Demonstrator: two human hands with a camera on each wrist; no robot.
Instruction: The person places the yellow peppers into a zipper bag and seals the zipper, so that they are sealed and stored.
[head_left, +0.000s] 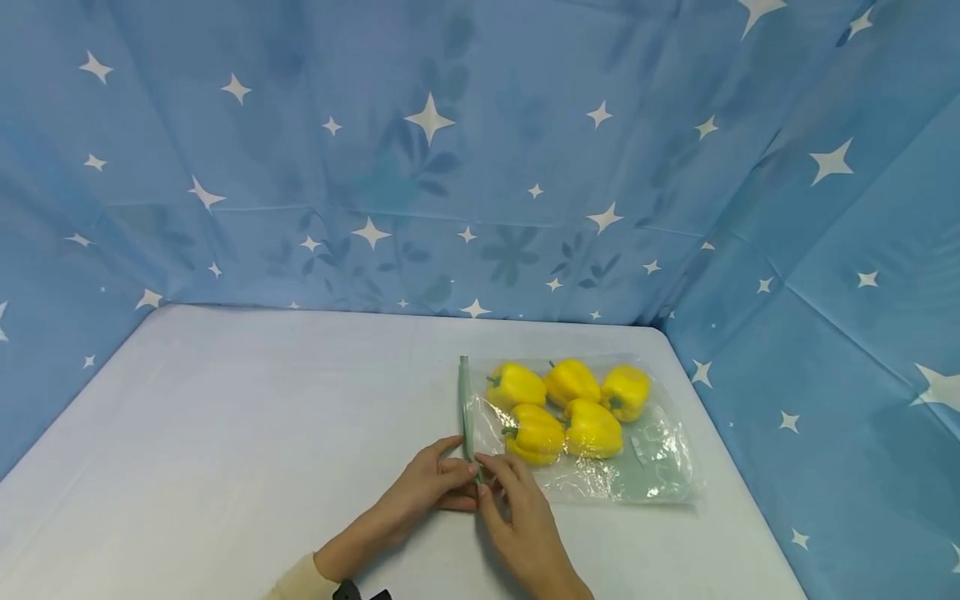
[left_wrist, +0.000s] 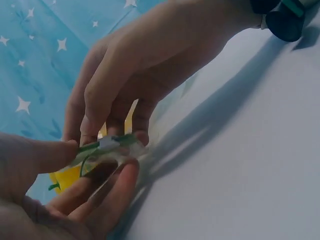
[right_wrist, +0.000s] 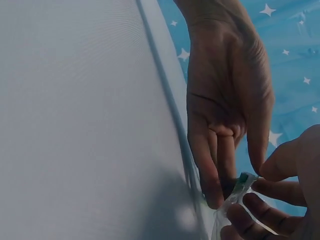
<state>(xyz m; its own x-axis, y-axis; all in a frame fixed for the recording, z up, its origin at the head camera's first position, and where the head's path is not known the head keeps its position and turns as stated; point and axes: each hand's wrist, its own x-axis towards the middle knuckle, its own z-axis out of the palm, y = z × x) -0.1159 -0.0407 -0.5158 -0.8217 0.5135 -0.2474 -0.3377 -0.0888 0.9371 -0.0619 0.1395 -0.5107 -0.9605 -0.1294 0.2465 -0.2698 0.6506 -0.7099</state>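
Observation:
A clear zip bag lies flat on the white table with several yellow bell peppers inside. Its green zip edge runs along the left side, toward the person. At the near end of that edge my left hand pinches the strip between thumb and fingers. My right hand grips the same corner from the right, its fingertips close to the left ones. In the left wrist view, the bag corner sits between both hands' fingertips. The right wrist view shows the corner slightly raised, partly hidden by fingers.
The white table stretches out to the left of the bag. Blue star-patterned cloth hangs behind the table and along both sides. A dark device is strapped on the right wrist.

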